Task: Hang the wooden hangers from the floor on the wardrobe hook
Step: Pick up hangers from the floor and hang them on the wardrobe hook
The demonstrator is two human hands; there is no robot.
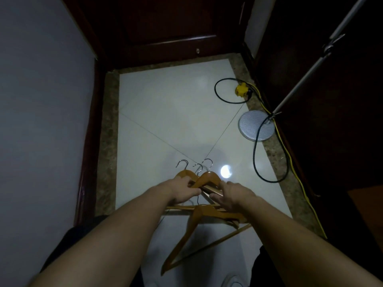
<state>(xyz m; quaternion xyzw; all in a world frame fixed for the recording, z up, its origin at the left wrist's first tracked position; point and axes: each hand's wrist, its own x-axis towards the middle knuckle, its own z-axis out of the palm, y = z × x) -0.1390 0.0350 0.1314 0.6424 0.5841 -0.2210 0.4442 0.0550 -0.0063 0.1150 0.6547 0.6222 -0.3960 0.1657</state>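
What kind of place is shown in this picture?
Probably a narrow indoor corridor or dressing area in a home: glossy white floor tiles, a dark wooden door at the far end, and dark wardrobe panels on the right. Both hands gather wooden hangers from the floor.
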